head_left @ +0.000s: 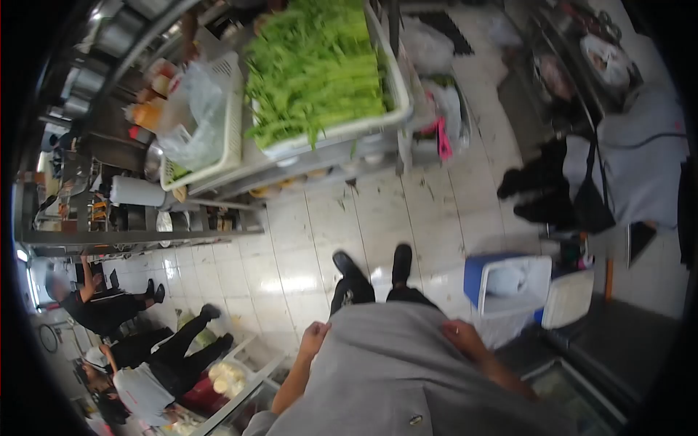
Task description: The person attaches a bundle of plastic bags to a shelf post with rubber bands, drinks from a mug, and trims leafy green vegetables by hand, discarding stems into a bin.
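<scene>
My left hand is at the left edge of my grey shirt, its fingers closed at the hem. On the other side, my right hand has curled fingers that also close on the cloth. The shirt front spreads between both hands. Neither hand touches any kitchen item. Ahead of me, long green leafy vegetables lie heaped in a white crate on a metal table. A second pale basket beside it holds a clear plastic bag.
A blue and white cooler box stands open on the floor at right, its lid beside it. A person in grey and black stands at far right; others in dark trousers are at lower left. White floor tiles show scattered green scraps.
</scene>
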Demonstrator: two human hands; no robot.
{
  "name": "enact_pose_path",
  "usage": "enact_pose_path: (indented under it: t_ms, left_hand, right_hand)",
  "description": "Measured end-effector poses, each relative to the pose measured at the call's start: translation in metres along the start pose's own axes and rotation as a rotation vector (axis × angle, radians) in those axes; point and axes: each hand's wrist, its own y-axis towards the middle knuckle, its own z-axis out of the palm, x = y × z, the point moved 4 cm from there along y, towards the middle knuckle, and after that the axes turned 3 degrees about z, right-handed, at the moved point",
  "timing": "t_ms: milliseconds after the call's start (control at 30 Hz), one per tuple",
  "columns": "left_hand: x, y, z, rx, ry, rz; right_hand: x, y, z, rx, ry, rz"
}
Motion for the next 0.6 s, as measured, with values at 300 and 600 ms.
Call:
enact_pose_path:
  t_ms: [300,600]
  left_hand:
    - [-0.181,0.09,0.001,-0.258,-0.009,0.417]
    - [-0.48,0.027,-0.127,-0.48,-0.13,1.178]
  right_hand:
    - [0.216,0.169,-0.113,-0.442,0.233,-0.588]
    - [0.49,0.205,-0.247,-0.688,-0.289,-0.967]
